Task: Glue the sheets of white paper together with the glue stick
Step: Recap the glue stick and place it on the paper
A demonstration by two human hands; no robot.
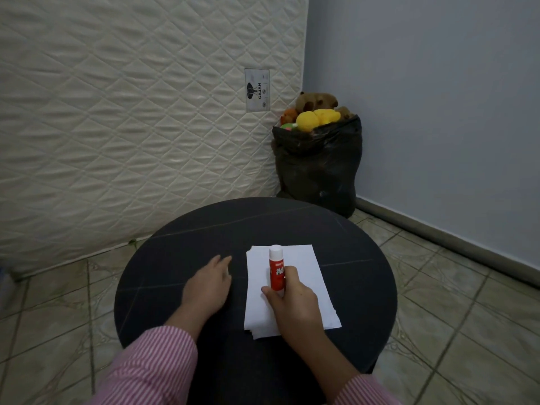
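A round, dark counter [181, 302] carries a small stack of white paper sheets [304, 285], their edges slightly fanned at the near corner, lying a little right of the counter's middle. On top of the stack stands a glue stick [276, 268], red-bodied with a white cap still on, upright and tilted only slightly. The right hand [293, 306] rests over the near part of the sheets, its grip closed around the lower half of the glue stick, thumb on the left side and a finger curled on the right, just over the printed label. The left hand [208, 287] lies palm down on the bare counter just beside the left edge of the paper, fingers relaxed and loosely spread, grasping nothing. Both forearms wear pink-and-white striped sleeves [155, 366]. Beyond the counter, a quilted cream mattress [131, 118] leans upright against the wall, and a black plastic bag [318, 168] filled with soft toys sits on the tiled floor [455, 317] in the corner.
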